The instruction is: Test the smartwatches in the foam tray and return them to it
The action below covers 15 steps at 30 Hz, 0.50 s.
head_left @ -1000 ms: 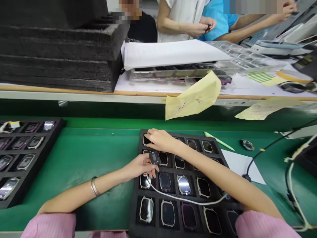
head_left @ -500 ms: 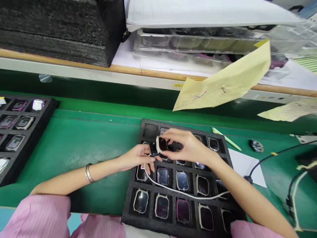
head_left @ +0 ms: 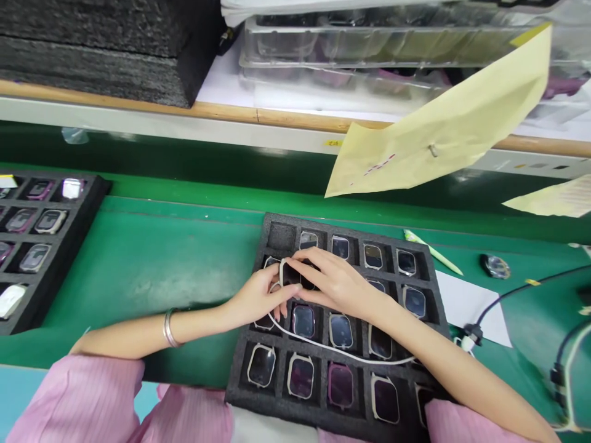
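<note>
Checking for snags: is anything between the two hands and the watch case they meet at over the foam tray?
Nothing visible. The left hand and the right hand both touch the watch case directly. The white cable crosses the foam tray nearer the person and runs under the left hand, not between either hand and the case.

Yellow paper [head_left: 443, 120], green pen [head_left: 433, 252], black foam stack [head_left: 106, 49]

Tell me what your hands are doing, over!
Left hand and right hand both pinching one watch above the foam tray. White cable trails across the tray. Nothing blocking the hands.
</note>
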### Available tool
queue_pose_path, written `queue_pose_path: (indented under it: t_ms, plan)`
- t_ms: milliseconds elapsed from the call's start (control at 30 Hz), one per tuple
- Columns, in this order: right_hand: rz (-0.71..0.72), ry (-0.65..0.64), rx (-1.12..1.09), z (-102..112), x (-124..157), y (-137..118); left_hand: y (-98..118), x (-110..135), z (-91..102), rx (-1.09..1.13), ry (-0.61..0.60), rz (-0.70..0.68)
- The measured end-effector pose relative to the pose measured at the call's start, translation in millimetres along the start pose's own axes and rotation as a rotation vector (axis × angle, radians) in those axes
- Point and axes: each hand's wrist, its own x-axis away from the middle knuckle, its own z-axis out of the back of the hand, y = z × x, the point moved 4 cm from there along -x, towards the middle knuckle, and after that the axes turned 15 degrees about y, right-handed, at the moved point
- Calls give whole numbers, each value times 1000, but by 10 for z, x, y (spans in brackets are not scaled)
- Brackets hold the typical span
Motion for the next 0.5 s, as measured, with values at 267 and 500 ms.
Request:
queue_pose_path:
  t_ms: [267,500]
  plan:
    - [-81,141,-306,-203,136,77,44,112,14,-16,35,16]
    - [-92,169,-362,-245,227,-122,-28,331,-4,40,49,11]
